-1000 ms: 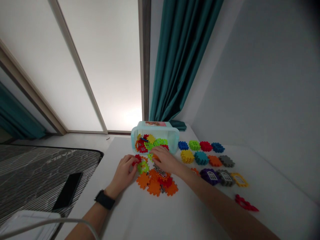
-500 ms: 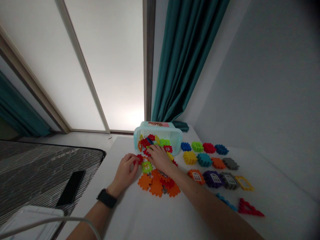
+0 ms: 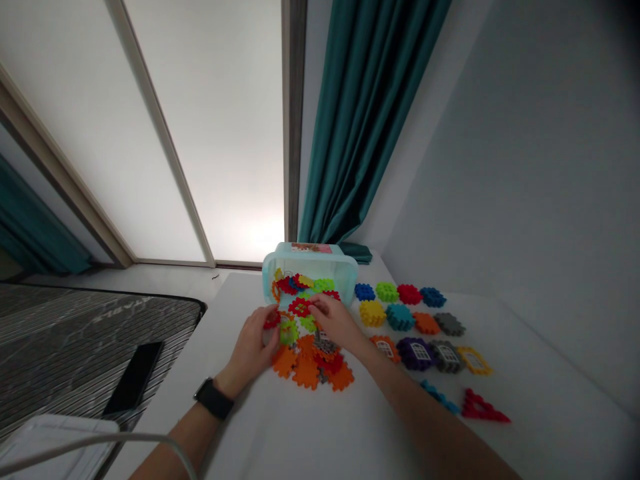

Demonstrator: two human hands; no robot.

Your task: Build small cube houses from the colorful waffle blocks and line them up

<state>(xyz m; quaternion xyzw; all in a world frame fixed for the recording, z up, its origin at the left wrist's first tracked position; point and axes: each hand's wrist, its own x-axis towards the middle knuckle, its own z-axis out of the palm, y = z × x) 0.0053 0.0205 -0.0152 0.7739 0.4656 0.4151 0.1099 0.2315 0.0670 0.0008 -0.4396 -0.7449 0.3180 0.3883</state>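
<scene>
My right hand [image 3: 336, 321] pinches a red window block [image 3: 300, 307] with a toothed edge, just in front of the tub's mouth. Left of it, my left hand [image 3: 254, 341] is closed on another red block [image 3: 271, 319], partly hidden by the fingers. Between the hands lies a lime green window block [image 3: 289, 331]. Closer to me spreads a loose pile of orange blocks [image 3: 306, 371], with red and grey ones among them. A pale turquoise tub [image 3: 345, 267] lies on its side behind, with mixed blocks [image 3: 287, 285] spilling from it.
Sorted stacks stand in rows on the right of the white table [image 3: 270, 427], among them yellow blocks [image 3: 373, 313] and purple window blocks [image 3: 415, 353]. A red triangle frame [image 3: 484, 407] lies near them. A black phone [image 3: 134, 379] and a white lid [image 3: 63, 443] are at the left.
My right hand has come back from the tub's mouth, now with a red window block between its fingers. The left hand keeps its red block, nearly in place. The view has shifted slightly.
</scene>
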